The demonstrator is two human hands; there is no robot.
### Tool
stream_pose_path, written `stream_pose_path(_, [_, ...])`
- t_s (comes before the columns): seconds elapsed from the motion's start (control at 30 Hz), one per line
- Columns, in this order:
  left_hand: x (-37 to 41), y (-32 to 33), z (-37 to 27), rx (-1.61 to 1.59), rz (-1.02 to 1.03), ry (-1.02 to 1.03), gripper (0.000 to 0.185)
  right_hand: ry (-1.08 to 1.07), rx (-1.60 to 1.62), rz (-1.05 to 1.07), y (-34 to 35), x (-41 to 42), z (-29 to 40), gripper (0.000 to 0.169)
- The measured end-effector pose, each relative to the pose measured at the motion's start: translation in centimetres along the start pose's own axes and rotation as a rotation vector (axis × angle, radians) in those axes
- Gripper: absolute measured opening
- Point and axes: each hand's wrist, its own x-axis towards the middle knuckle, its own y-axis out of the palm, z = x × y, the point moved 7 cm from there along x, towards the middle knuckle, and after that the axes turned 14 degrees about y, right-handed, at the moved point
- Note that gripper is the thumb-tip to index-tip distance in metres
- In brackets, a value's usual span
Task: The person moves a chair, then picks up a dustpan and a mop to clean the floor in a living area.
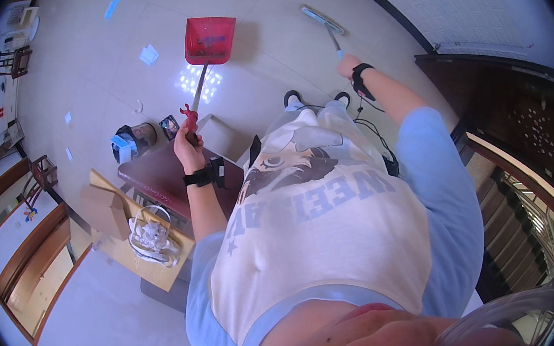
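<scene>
My left hand (188, 144) grips the dark end of the handle of a red long-handled dustpan (212, 57). The pan reaches out in front of me, its mouth facing away, with small dark and blue debris (213, 40) inside. My right hand (348, 66) is closed around the handle of a broom (334, 38). The broom's pale blue head with bristles (322, 18) is out to the right of the pan, apart from it. Light blue sheets (149, 55) and a blue strip (114, 4) lie on the tiled floor to the left of the pan.
A trash bin (147, 133) with blue items stands left, beside a dark red tabletop (153, 169). A wooden table (158, 276) holds a cardboard box (103, 211) and a white bag (153, 236). White scraps (68, 117) lie farther left. Cables (375, 133) hang by my right leg.
</scene>
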Motion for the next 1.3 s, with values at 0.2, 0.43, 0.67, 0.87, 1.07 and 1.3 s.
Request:
stream_pose_path(0.2, [-0.2, 0.4, 0.1, 0.035, 0.010, 0.012, 0.024, -0.144, -0.252, 0.234, 5.2, -1.0, 1.9, 0.018])
stream_pose_path(0.43, [1.1, 1.5, 0.6, 0.082, 0.054, 0.023, 0.023, 0.029, 0.352, 0.407, 3.5, -2.3, -0.8, 0.017])
stream_pose_path(0.67, [2.3, 5.2, 1.1, 0.214, 0.186, 0.027, 0.024, 0.393, 1.193, 0.579, -3.3, -3.7, -11.3, 0.018])
stream_pose_path(0.87, [3.0, 9.8, 3.8, 0.347, 0.349, -0.025, 0.022, 0.338, 0.953, 0.268, -6.6, -7.6, -21.4, 0.010])
stream_pose_path(1.07, [1.5, 15.7, 5.2, 0.452, 0.479, -0.080, 0.019, 0.258, 0.796, 0.097, -7.0, -13.6, -28.1, 0.008])
stream_pose_path(1.3, [-0.5, 22.3, 9.3, 0.487, 0.596, -0.205, 0.013, 0.626, 1.157, 0.139, 2.0, -13.4, -47.2, 0.009])
